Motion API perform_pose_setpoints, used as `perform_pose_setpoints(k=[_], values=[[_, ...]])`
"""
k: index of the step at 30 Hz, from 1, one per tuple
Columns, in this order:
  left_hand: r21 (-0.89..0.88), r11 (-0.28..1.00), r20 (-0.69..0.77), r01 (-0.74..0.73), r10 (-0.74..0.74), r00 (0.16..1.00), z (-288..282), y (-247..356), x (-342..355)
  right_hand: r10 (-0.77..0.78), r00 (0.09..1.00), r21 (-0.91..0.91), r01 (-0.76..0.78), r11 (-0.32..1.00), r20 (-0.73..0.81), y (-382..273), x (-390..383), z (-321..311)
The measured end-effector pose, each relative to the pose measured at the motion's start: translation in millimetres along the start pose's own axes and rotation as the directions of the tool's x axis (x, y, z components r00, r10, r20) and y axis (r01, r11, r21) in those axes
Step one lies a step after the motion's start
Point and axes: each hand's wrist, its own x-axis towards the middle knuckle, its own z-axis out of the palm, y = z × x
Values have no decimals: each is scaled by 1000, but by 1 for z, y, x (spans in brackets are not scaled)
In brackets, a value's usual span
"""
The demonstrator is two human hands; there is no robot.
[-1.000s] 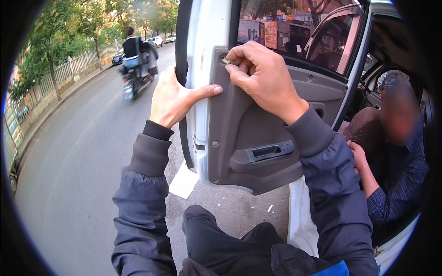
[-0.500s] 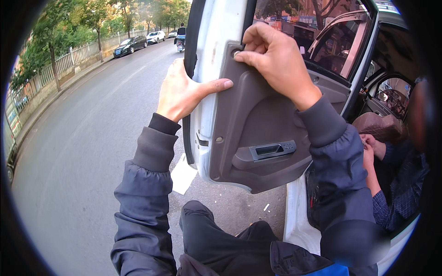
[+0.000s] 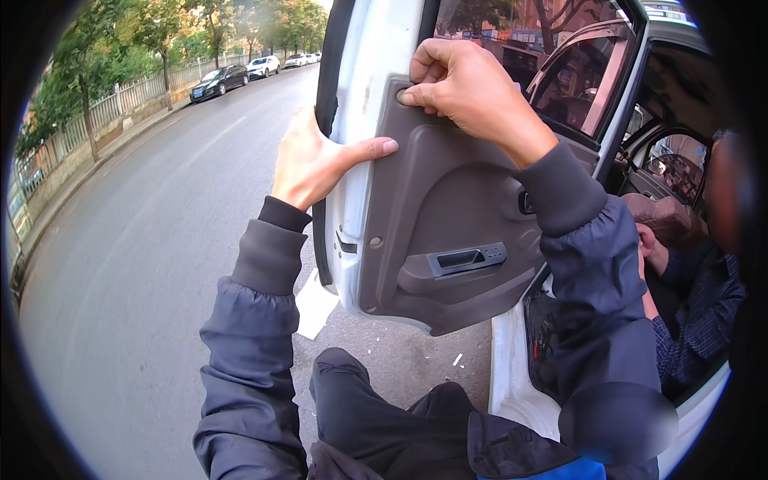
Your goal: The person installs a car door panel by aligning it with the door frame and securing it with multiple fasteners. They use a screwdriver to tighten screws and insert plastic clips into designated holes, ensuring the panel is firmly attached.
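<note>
A white car door (image 3: pixel 362 64) stands open in front of me, with a dark brown trim panel (image 3: pixel 472 172) on its inner side. My left hand (image 3: pixel 308 164) clasps the door's outer edge. Its thumb lies across the white metal onto the panel, while its fingers are mostly hidden behind the edge. At the panel's upper left corner my right hand (image 3: pixel 476 92) is closed in a pinch. The thumb and curled fingers meet at a small round fastener (image 3: pixel 402 97), partly covered by the thumb. Lower on the panel sits another round fastener (image 3: pixel 375 242) and a window switch plate (image 3: pixel 468 258).
To the right, a person (image 3: pixel 696 312) in a dark checked shirt sits in the car's doorway. White paper (image 3: pixel 317 306) lies on the ground under the door. A road (image 3: pixel 160 264) runs along the left, with parked cars (image 3: pixel 220 82) beside a fence.
The door and both hands appear slightly further left in view, and more of the inner door handle shows. My hold is otherwise unchanged. A rider on the road has gone from sight.
</note>
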Motion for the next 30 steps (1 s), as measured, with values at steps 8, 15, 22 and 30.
perform_pose_setpoints(k=[8,15,22,30], values=[[-60,994,-24,92,-94,995,7,-8,-3,-90,988,5,91,996,-127,6,-14,9],[-649,736,-163,194,-384,909,12,-5,-94,86,988,282,-47,958,-128,-18,-129,22],[-454,807,251,377,-290,923,61,28,-162,117,966,359,-196,913,230,-41,-205,73],[-282,914,204,291,-240,949,77,40,-149,104,987,395,-144,907,121,-29,-207,68]])
